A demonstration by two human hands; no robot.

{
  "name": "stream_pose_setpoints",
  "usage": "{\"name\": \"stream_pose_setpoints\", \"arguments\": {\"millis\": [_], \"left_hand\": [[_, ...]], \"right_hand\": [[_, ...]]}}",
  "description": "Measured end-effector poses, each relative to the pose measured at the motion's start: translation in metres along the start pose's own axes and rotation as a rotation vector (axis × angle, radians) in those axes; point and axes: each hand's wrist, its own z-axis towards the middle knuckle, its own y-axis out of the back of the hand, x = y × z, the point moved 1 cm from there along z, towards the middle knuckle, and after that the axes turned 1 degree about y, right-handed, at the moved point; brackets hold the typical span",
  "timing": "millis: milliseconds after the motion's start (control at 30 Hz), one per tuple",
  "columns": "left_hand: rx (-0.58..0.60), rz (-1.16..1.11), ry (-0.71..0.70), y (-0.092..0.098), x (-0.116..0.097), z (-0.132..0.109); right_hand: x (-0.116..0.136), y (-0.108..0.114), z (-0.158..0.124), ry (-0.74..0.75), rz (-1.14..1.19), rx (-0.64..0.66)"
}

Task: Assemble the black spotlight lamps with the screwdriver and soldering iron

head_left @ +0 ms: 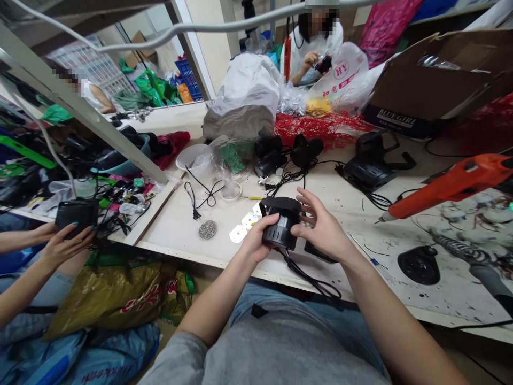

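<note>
Your left hand (256, 239) grips a black plastic housing (282, 224) firmly, just over the workbench (172, 240) — your right hand (320, 222) touches its other side, fingers spread open. A black cord (312, 280) trails below; a white plastic bag (340, 75) reads "HY".

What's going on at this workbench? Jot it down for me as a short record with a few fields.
Place: cluttered workbench
Left hand: grips a black cylindrical housing
Right hand: spread fingers against the same housing
Cable: black cable hanging below the hands
Nearby: orange soldering iron on the right
Co-worker: hands holding a black box on the left
</note>
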Motion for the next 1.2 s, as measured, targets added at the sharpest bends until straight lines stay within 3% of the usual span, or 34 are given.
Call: {"name": "stream_pose_setpoints", "arguments": {"millis": [167, 300, 533, 600, 733, 833, 967, 1100, 1200], "left_hand": [[0.093, 0.195, -0.127, 0.003, -0.018, -0.004], [0.177, 0.340, -0.106, 0.008, -0.046, -0.010], [0.201, 0.263, 0.151, -0.004, -0.069, 0.004], [0.201, 0.265, 0.175, -0.010, -0.070, 0.008], [0.232, 0.249, 0.175, -0.018, -0.065, 0.006], [0.213, 0.221, 0.135, -0.017, -0.059, 0.000], [0.081, 0.118, 0.081, -0.011, -0.051, 0.002], [0.030, 0.094, 0.176, -0.003, -0.047, 0.009], [0.028, 0.073, 0.198, 0.000, -0.048, 0.011]], "right_hand": [[0.015, -0.020, 0.000, 0.006, -0.076, -0.098], [0.023, -0.022, 0.013, 0.053, 0.098, -0.026], [0.011, -0.023, 0.051, -0.285, 0.463, 0.202], [0.008, -0.025, 0.056, -0.330, 0.467, 0.142], [0.009, -0.027, 0.056, -0.411, 0.408, -0.115], [0.008, -0.028, 0.056, -0.419, 0.401, -0.201], [0.001, -0.028, 0.062, -0.293, 0.342, -0.193], [-0.003, -0.021, 0.063, -0.066, 0.044, -0.232], [0.006, -0.013, 0.046, 0.274, -0.288, -0.301]]}}
